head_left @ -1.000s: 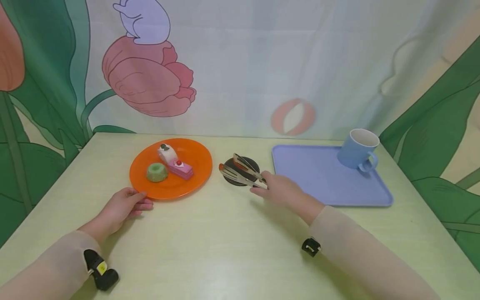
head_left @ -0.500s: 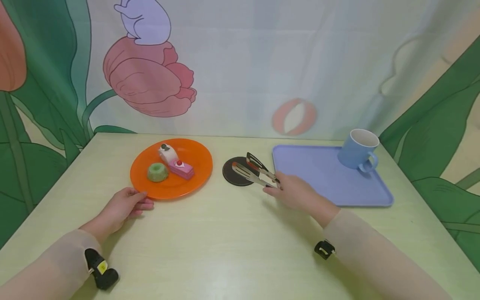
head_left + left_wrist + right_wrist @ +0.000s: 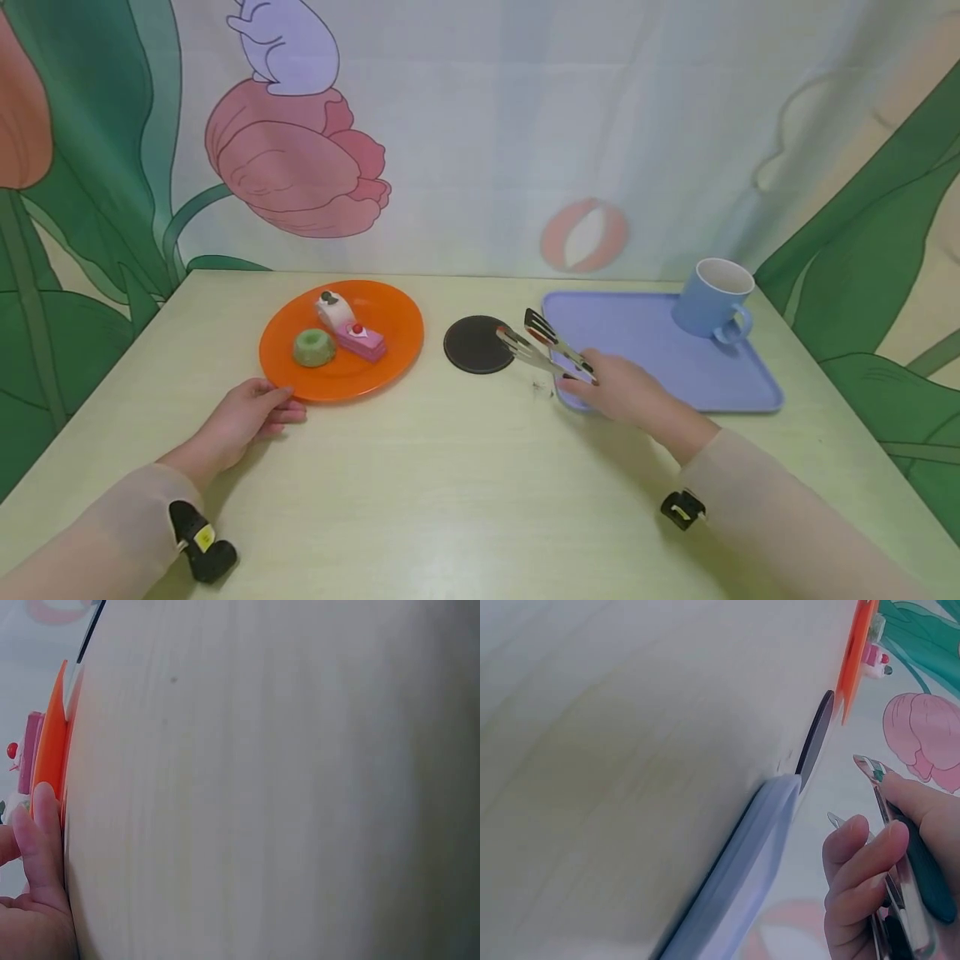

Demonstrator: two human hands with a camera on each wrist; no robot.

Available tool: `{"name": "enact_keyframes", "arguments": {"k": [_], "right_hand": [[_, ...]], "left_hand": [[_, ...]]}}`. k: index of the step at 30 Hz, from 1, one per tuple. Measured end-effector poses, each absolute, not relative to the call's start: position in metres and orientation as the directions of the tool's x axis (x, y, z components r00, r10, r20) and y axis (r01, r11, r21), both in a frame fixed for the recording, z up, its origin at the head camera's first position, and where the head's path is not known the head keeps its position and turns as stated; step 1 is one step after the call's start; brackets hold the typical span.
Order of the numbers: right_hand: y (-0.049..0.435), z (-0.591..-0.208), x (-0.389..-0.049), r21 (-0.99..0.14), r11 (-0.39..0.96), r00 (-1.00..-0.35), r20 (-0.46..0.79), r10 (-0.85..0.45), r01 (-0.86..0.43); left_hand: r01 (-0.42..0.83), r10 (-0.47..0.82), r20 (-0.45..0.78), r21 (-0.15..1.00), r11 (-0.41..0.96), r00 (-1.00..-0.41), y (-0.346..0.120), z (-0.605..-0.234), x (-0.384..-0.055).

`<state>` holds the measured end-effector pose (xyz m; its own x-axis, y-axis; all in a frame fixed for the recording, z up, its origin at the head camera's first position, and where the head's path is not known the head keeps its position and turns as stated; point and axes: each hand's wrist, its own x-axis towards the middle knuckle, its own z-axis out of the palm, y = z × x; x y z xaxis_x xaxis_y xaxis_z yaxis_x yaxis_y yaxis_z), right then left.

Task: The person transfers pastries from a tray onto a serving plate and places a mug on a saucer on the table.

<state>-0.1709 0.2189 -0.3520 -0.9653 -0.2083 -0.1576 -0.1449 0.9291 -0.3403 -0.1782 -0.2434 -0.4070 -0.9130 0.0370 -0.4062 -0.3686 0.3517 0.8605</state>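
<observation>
At the left, an orange plate (image 3: 390, 333) bears a green ring-shaped cake (image 3: 314, 347), a pink cake slice (image 3: 363, 342) with a red berry on top, and a white cake piece (image 3: 334, 309). My left hand (image 3: 243, 417) pinches the plate's near-left rim, thumb on top. My right hand (image 3: 618, 385) grips a pair of metal tongs (image 3: 551, 350), whose slotted tips stand apart with nothing between them. The tongs hang over the gap between a round black coaster (image 3: 477, 344) and the left edge of a lavender tray (image 3: 645, 367). Dark handles show in the right wrist view.
A light blue mug (image 3: 708, 300) stands on the tray's far right corner, its handle turned right. The pale table (image 3: 412, 500) ends at the back against a printed curtain (image 3: 465, 167).
My right hand has carried the tongs rightward, from above the black coaster to the tray's left edge. My left hand and the plate have stayed in place.
</observation>
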Motion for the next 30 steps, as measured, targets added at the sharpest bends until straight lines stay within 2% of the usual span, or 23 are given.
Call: {"name": "enact_keyframes", "arguments": {"k": [23,30], "right_hand": [[0.257,-0.348,-0.149,-0.448,0.894,-0.960,-0.246,-0.131,-0.007],[0.266,-0.346,-0.144,-0.453,0.891,-0.963,-0.238,-0.124,-0.003]], "left_hand": [[-0.368,0.042,-0.405,0.866,0.339,-0.914,-0.242,-0.408,-0.176],[-0.365,0.042,-0.400,0.869,0.335,-0.915,-0.243,-0.406,-0.177]]}}
